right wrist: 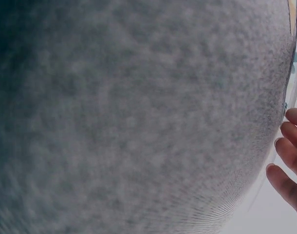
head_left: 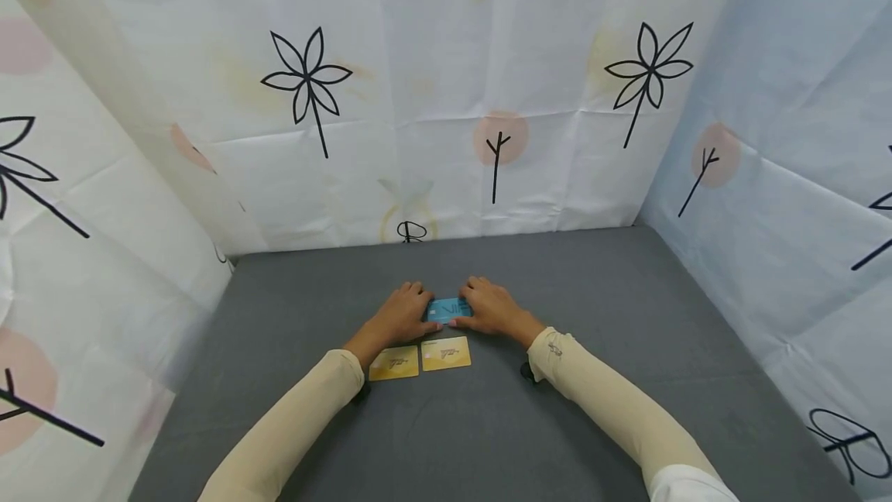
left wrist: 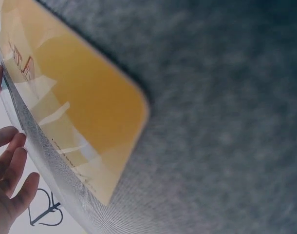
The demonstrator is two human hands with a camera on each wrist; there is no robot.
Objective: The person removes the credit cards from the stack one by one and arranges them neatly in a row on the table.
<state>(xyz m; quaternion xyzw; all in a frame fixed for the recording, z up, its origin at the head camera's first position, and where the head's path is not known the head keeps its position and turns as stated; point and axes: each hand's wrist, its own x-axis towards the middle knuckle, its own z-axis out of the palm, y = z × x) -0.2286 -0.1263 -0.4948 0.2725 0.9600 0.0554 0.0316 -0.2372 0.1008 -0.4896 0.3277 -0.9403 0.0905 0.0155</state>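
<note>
Both Hands at the Ends of a Blue Card

We see a blue card (head_left: 448, 310) lying on the dark grey tabletop (head_left: 453, 432), with pale lettering across its face. At its left end we find the left hand (head_left: 404, 312), thumb by the near edge and fingers bent about the far edge, so that it grips the card. At its right end the right hand (head_left: 491, 310) mirrors this, thumb and fingers apart with the card's end held between them.

On the near side of the blue card we make out two yellow cards with dark lettering, just beside each other. The right yellow card (head_left: 446, 353) lies right below the blue card; the left yellow card (head_left: 394, 363) sits nearer to us and to the left of it, partly under the left wrist. The wrist views show us spread, bent fingertips, but too little of the blue card to tell the exact contact.

Cream sleeves (head_left: 620, 401) reach toward the blue card from both near sides. Well beyond it, we see a pale cloth (head_left: 432, 99) with black leaf and twig drawings and pinkish discs, hanging behind the tabletop.
</note>
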